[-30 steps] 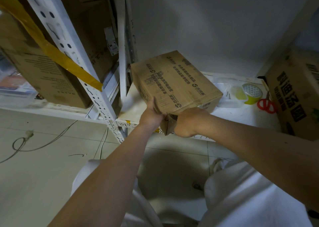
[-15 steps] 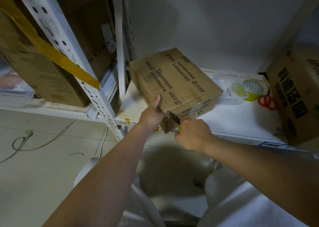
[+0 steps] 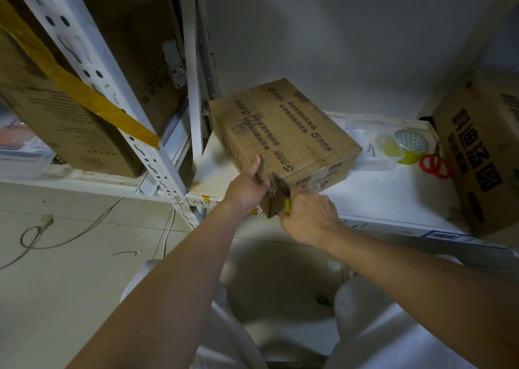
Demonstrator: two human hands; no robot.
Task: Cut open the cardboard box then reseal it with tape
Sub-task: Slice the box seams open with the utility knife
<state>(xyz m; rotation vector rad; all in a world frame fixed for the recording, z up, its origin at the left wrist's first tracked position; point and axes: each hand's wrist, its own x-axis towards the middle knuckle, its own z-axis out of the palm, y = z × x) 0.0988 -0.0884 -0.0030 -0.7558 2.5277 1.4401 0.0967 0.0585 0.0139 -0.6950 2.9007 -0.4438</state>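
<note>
Head view: cardboard box [image 3: 283,135] tilted on white shelf [image 3: 387,197], near corner overhanging. Left hand [image 3: 247,186] gripping that corner, thumb on top; right hand [image 3: 309,217] curled round yellow knife [image 3: 287,206] at taped seam. Likely risks: blade slipping toward left fingers, box sliding off edge.

Dim room, plain pale wall [image 3: 323,37] at the back. White metal shelving: a perforated upright [image 3: 92,68] slanting across the left, a second post [image 3: 193,87] beside it, a white shelf board [image 3: 393,197] low on the right. Pale tiled floor [image 3: 70,284] below, with a thin grey cable [image 3: 64,239] looping over it. Soft shadow on the tiles under the shelf.
</note>
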